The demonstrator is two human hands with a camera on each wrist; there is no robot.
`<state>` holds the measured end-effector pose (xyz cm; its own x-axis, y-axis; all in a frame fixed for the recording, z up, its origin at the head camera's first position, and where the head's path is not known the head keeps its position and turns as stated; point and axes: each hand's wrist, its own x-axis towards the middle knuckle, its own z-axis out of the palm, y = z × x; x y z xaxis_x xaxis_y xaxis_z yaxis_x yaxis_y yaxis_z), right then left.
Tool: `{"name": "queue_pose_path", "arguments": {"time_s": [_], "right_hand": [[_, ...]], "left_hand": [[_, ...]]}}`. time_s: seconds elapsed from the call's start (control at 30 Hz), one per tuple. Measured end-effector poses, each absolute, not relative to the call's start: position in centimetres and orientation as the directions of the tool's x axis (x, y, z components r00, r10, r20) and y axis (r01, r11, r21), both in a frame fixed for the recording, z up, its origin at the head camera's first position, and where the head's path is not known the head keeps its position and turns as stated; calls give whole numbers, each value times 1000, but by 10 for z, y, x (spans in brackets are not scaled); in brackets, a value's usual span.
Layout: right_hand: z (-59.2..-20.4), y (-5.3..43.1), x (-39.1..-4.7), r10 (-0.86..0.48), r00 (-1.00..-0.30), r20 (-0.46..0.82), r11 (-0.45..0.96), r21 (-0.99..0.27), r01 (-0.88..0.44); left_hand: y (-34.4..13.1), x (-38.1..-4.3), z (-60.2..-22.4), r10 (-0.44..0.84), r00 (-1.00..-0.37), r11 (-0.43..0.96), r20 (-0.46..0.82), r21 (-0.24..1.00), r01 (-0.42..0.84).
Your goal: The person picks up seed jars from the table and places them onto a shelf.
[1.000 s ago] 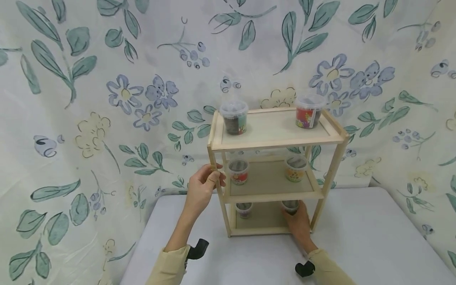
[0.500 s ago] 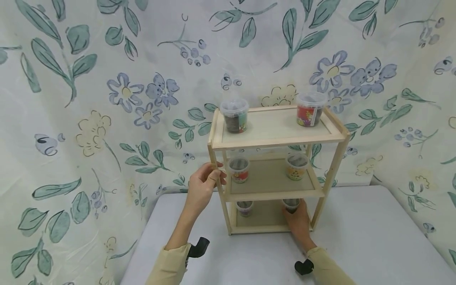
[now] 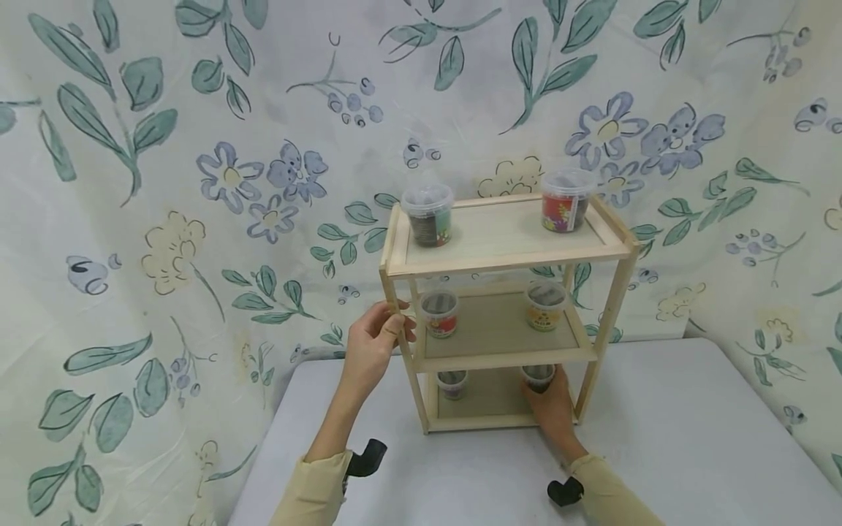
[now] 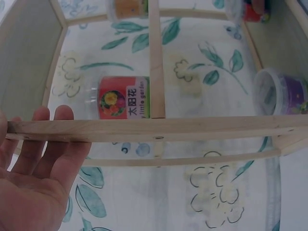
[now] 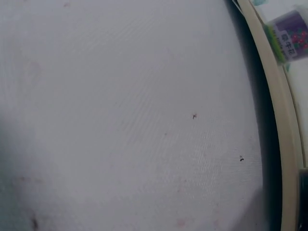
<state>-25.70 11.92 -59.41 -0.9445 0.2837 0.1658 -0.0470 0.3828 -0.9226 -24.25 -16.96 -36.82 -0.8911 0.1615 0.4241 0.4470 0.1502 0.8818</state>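
Observation:
A three-tier wooden rack stands on the white table. My left hand grips its front left post, and the left wrist view shows the fingers curled round that wooden bar. At the right end of the bottom tier, my right hand holds a small clear plastic cup with dark contents. A red label shows on that cup in the left wrist view, beside a fingertip. The right wrist view shows the tabletop but not the hand. Another cup, purple-labelled, sits at the bottom tier's left end.
Two cups, one at the left and one red-labelled at the right, stand on the top tier. The middle tier bears a red-labelled cup and a yellow-labelled cup. Behind the rack hangs a floral cloth.
The head view has shifted slightly. Both hands keep their places, the left on the post and the right at the cup.

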Motion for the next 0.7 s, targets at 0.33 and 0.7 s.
{"name": "queue_pose_path", "arguments": {"time_s": [0.33,0.7], "right_hand": [[-596,117,-253,315,-933,175,387,-921,-42],[-588,113,-230,296,-944,147,416,-909,-11]], "left_hand": [[-169,-244,-367,155,-894,150,420,885,442],[-171,-244,-368,156,-897,167,414,884,437]]}}
